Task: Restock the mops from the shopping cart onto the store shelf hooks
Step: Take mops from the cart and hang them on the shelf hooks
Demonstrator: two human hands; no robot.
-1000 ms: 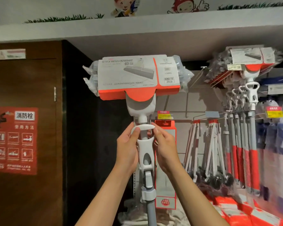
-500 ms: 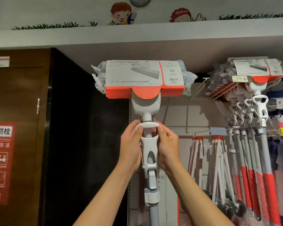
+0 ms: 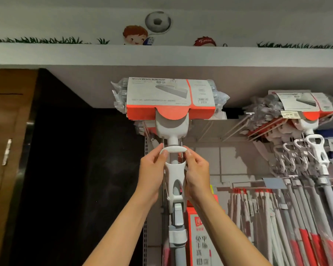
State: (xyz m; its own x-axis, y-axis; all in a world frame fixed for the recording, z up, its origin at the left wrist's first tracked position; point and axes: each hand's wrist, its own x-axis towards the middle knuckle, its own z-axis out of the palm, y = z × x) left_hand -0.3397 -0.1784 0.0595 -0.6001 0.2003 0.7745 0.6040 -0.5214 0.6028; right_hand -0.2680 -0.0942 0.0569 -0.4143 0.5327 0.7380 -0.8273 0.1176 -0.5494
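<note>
**Mop held head-up at the upper shelf hooks, both hands on the squeeze handle**

The shelf back panel [image 3: 229, 156] fills the centre and right, under a grey overhang [image 3: 161, 54] with cartoon wall stickers above it. A dark door [image 3: 8, 150] stands at far left.

At right, a row of hung mops [image 3: 304, 150] hangs head-up from the hooks, white handles and grey poles pointing down (the packaging is orange and grey card over plastic wrap).

The mop [image 3: 171, 129] stands upright in mid-frame, its wrapped head [image 3: 170, 97] high, just under the overhang. Whether it already sits on a hook cannot be told; the head hides that spot. A red boxed item [image 3: 200, 237] shows low down, just right of the pole.

The left hand [image 3: 152, 175] and right hand [image 3: 197, 175] sit on either side of the white squeeze handle [image 3: 174, 169], each pinching the top loop between thumb and fingers, palms beside the handle body. Both forearms rise from the bottom edge.
</note>
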